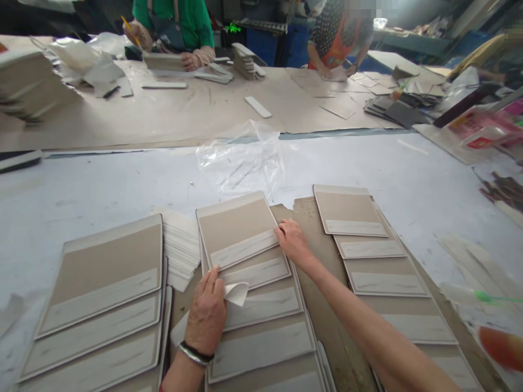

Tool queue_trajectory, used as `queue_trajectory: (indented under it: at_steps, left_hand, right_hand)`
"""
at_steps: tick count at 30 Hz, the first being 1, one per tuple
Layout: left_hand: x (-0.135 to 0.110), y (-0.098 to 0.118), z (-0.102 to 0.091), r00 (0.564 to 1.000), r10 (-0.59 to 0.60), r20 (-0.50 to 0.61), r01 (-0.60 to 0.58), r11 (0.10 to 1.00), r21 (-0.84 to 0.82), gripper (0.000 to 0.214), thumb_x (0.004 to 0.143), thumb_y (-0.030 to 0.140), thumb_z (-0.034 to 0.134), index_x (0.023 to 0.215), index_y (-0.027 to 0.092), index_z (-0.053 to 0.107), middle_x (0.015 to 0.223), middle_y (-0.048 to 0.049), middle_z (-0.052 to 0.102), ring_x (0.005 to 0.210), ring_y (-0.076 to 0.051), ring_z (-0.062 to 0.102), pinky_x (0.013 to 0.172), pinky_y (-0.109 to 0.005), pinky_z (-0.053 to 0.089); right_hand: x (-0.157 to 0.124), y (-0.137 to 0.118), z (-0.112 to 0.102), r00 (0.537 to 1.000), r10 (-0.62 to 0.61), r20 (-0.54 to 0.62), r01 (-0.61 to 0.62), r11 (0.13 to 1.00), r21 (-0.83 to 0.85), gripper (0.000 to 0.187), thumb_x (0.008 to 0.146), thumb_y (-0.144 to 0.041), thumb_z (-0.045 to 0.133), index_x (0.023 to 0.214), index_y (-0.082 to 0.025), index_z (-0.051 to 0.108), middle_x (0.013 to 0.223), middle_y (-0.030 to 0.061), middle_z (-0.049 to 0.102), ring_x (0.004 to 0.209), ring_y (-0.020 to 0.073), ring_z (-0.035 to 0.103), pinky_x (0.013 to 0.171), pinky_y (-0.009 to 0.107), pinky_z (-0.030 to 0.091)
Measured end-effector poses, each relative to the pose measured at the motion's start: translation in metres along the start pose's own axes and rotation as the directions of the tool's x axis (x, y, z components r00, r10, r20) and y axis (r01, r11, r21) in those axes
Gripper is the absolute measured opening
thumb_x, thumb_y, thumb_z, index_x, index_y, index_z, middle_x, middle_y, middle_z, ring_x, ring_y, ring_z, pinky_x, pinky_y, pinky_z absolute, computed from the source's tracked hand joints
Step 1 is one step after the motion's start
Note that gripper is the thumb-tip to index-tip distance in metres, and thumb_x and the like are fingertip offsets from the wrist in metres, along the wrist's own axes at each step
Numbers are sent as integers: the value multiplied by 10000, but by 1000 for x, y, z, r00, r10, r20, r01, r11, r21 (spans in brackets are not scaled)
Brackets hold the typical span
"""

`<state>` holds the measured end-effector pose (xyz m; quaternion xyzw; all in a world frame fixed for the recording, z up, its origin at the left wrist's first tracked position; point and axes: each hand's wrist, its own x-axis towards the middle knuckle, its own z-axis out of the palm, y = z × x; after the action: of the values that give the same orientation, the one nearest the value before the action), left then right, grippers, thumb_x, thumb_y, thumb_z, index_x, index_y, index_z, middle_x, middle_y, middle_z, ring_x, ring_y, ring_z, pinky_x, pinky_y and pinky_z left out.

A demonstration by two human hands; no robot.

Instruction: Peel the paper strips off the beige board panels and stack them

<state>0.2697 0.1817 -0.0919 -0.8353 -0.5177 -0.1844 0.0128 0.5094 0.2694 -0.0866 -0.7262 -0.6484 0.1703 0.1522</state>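
A beige panel with pale strips along its edges [239,220] lies on top of the overlapping middle row. My left hand [206,307], with a metal bracelet at the wrist, is closed around a white strip [237,294] whose end curls up beside the knuckles. Its fingertips touch the panel's lower left corner. At the panel's right edge, near the lower corner, my right hand [293,241] has its fingers bent and pressed together on the border. Below, more panels [261,348] overlap like steps, each with a pale band showing.
Similar panels overlap in a left row [104,288] and a right row [351,209]. White strips [180,245] are fanned out between the rows. Clear plastic film [249,160] lies ahead. Co-workers, one in a green sleeve [204,22], handle pieces across the far table [175,117].
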Motion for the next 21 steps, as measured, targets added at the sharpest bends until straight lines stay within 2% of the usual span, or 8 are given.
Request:
queue_trajectory:
  at_steps: [5,10,12,15,16,18,19,21]
  left_hand:
    - [1,-10,0,997,-81,-1,79,977,-197,229,739,-13,357,749,152,515,1089,-155,592,1049,-241,517,880,-406,482]
    - [-8,-21,-27,952,-304,26,279,831,-481,197,801,194,408,912,157,566,1086,-124,610,1000,-218,565,883,-392,465]
    - [-16,-18,-46,862,-492,119,459,661,-593,232,806,324,441,912,166,574,952,-91,648,884,-205,606,812,-360,493]
    - [-34,-2,-72,586,-712,387,704,211,-679,326,740,479,514,813,162,541,585,6,573,505,-133,543,500,-250,469]
    - [-41,6,-77,484,-727,488,750,57,-659,353,697,498,553,791,160,522,506,38,512,422,-110,476,420,-220,408]
    - [-57,24,-85,343,-673,655,794,-165,-586,377,602,465,633,774,157,498,434,80,426,353,-79,379,360,-191,308]
    - [-64,35,-87,321,-623,713,798,-228,-558,374,572,428,656,774,157,495,420,90,404,347,-74,363,360,-188,289]
    - [-79,55,-87,326,-546,772,780,-306,-546,347,551,352,669,780,160,493,433,99,395,354,-63,345,378,-186,285]
  right_hand:
    - [13,-11,-11,962,273,-24,-249,904,348,213,750,-334,544,787,-125,555,788,75,601,762,193,558,745,362,465]
    - [-2,-26,-25,951,301,74,-291,786,546,280,760,-385,487,873,-129,493,710,27,563,573,138,543,461,240,456]
    - [-19,-26,-33,945,308,111,-309,727,613,321,763,-403,474,922,-124,481,718,41,578,583,157,558,455,255,464]
    - [-53,-21,-43,957,283,66,-277,822,498,401,770,-401,439,1032,-100,477,852,123,617,747,231,595,647,387,505]
    - [-66,-21,-45,971,240,-2,-219,891,398,445,770,-402,430,1081,-86,474,928,158,613,846,260,585,758,439,475]
    - [-92,-25,-46,984,124,-131,-87,962,261,540,754,-433,428,1149,-67,473,1098,209,557,1029,302,514,912,481,377]
    - [-106,-30,-45,993,88,-80,-61,955,290,552,754,-463,419,1138,-75,498,1095,203,563,1021,296,521,915,461,381]
    - [-134,-47,-37,973,-31,231,-80,886,456,515,743,-533,432,1032,-136,587,1028,151,616,941,267,573,845,385,450]
